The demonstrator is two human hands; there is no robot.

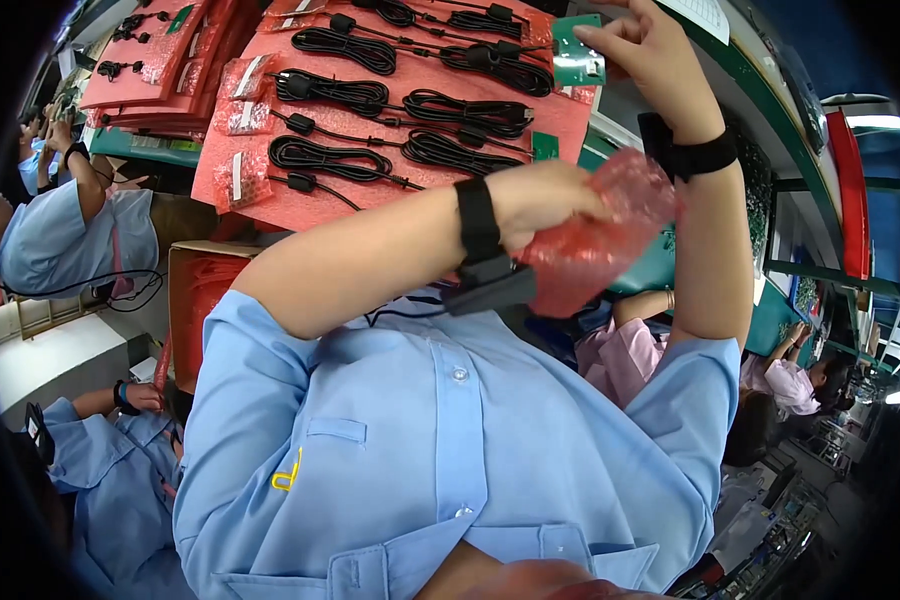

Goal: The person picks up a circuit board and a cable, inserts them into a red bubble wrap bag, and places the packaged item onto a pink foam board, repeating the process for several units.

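Note:
My left hand [553, 203] reaches across my chest, fingers closed on a translucent red bubble bag [600, 240]; the bag is smeared by motion. Raised at the upper right, my right hand [648, 50] pinches a green circuit board [578, 62] between thumb and fingers. Beyond both hands lies a pink foam sheet [205, 190] bearing several coiled black cables [330, 158] in rows. Small pink bubble bags [242, 180] with white labels line its left side. Another green board [545, 146] sits at its right edge, near the left hand. Black bands circle both my wrists.
More pink foam sheets [135, 105] are stacked at the far left. Below them stands a cardboard box [182, 300] filled with red bags. Co-workers in blue shirts [60, 240] are at the left, others in pink [625, 350] at the right. A green-edged shelf [770, 90] runs along the right.

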